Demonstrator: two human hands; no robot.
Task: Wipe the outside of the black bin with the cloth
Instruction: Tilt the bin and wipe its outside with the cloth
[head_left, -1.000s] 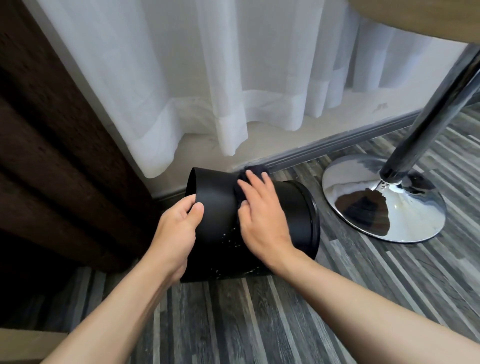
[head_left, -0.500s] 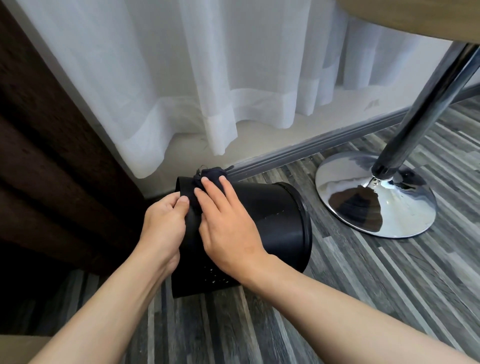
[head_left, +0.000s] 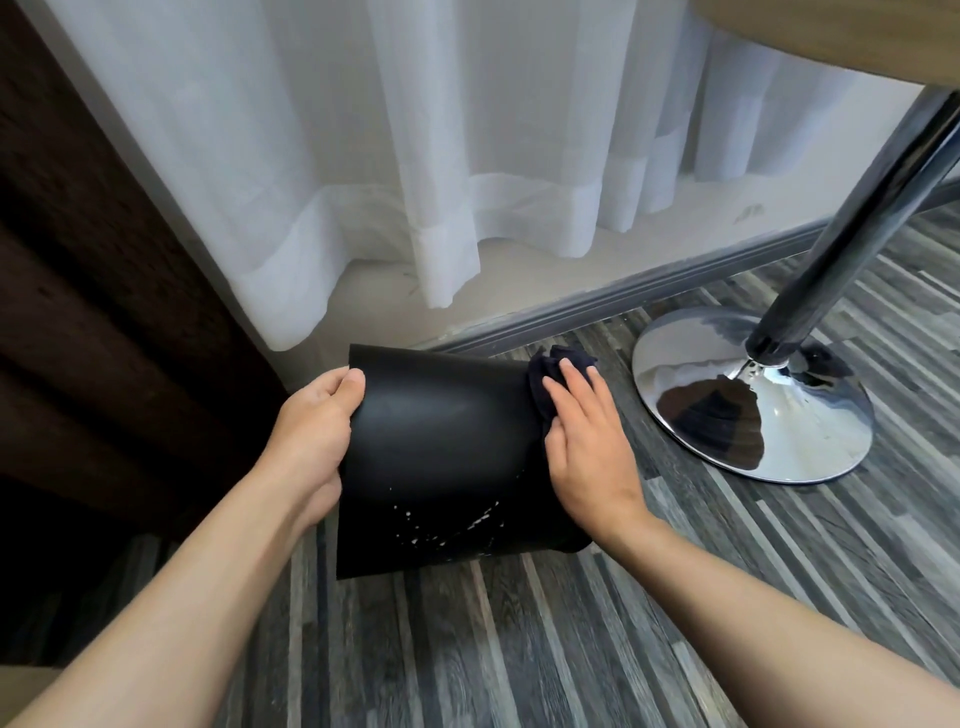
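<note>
While the black bin (head_left: 441, 457) lies on its side on the grey plank floor (head_left: 519, 649), the left hand (head_left: 311, 441) grips its flat end, thumb over the edge near the top and the remaining digits hidden behind, so it is closed on the bin. The right hand (head_left: 587, 447) sits at the opposite end, palm down with fingers (head_left: 566, 384) spread fairly flat, pressing a dark cloth (head_left: 545, 379) against the curved side wall of the bin close to its far edge. Cloth bunches out beyond the fingertips and along the inner side of the hand; most of it is covered by the palm. Between the two hands the bin wall shows a smooth, dull sheen. Below the right hand, toward the wrist side, a scatter of small white specks (head_left: 447, 525) marks the lower part of the wall. Whether the bin's mouth faces right cannot be told, since the hand and cloth cover that end. Just beyond the right hand's fingertips, off to its outer side, stands a chrome round base (head_left: 753, 395) with a dark pole (head_left: 857, 208) rising from it. Past both hands hangs a white curtain (head_left: 415, 156) above a grey skirting strip (head_left: 623, 301). Outward of the left hand is dark brown panelling (head_left: 78, 286). Both forearms are bare.
</note>
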